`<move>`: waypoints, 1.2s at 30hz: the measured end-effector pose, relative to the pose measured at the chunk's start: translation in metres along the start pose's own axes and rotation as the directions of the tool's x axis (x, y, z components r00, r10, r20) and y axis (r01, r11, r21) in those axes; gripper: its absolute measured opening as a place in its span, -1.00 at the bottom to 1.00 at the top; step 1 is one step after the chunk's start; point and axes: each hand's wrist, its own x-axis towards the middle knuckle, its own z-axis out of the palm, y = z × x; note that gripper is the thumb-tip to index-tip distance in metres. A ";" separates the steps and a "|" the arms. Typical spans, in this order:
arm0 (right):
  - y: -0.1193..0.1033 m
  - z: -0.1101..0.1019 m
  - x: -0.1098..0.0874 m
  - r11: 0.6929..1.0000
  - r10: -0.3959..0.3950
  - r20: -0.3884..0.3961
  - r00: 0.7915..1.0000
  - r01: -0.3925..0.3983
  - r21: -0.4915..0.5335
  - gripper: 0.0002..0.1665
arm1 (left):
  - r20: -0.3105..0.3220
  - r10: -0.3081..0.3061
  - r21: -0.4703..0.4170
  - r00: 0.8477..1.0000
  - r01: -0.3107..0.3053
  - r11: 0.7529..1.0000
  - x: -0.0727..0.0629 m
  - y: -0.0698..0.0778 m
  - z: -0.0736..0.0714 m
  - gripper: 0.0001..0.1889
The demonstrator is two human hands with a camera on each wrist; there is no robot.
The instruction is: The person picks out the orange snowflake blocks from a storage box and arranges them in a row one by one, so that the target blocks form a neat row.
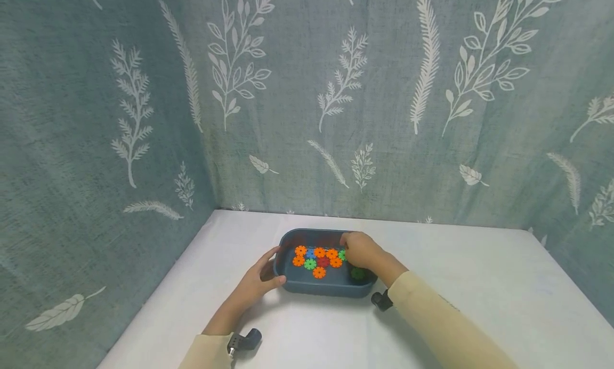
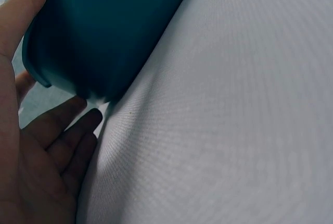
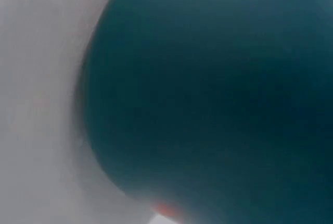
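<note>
A dark blue-grey plastic bin (image 1: 314, 289) stands on the white table. Spread over its floor are several notched snowflake building discs: orange discs (image 1: 318, 273), green discs (image 1: 310, 264), a blue disc (image 1: 310, 253) and a red disc (image 1: 323, 262). My left hand (image 1: 254, 285) holds the bin's left end, thumb at the front corner and fingers along the side; the left wrist view shows the thumb (image 2: 23, 13) at the rim. My right hand (image 1: 363, 250) reaches over the right end with bent fingers pointing down inside. Its fingertips are hidden, so I cannot tell whether they pinch a disc.
The white table (image 1: 455, 262) extends around the bin. Behind and to the left hangs a grey-green cloth (image 1: 297, 161) with white leaf prints. In the right wrist view the bin's outer wall (image 3: 208, 104) fills most of the picture, blurred.
</note>
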 end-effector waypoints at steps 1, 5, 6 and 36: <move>-0.001 0.001 0.001 1.000 0.009 0.009 1.000 -0.009 -0.003 -0.66 | -0.001 0.000 0.003 1.000 0.000 1.000 0.000 -0.001 0.000 -0.15; -0.003 0.005 0.002 1.000 0.025 0.025 0.999 -0.025 0.012 -0.63 | 0.001 0.006 0.003 1.000 -0.006 1.000 0.002 -0.002 0.000 -0.15; -0.004 0.006 0.003 0.999 0.025 0.027 0.999 -0.026 0.023 -0.63 | 0.002 0.008 0.001 1.000 -0.008 1.000 0.002 -0.003 0.000 -0.15; -0.009 0.003 -0.004 0.986 0.138 0.073 0.988 -0.130 -0.101 -0.74 | 0.009 0.030 -0.015 1.000 -0.029 0.999 0.001 -0.002 0.000 -0.17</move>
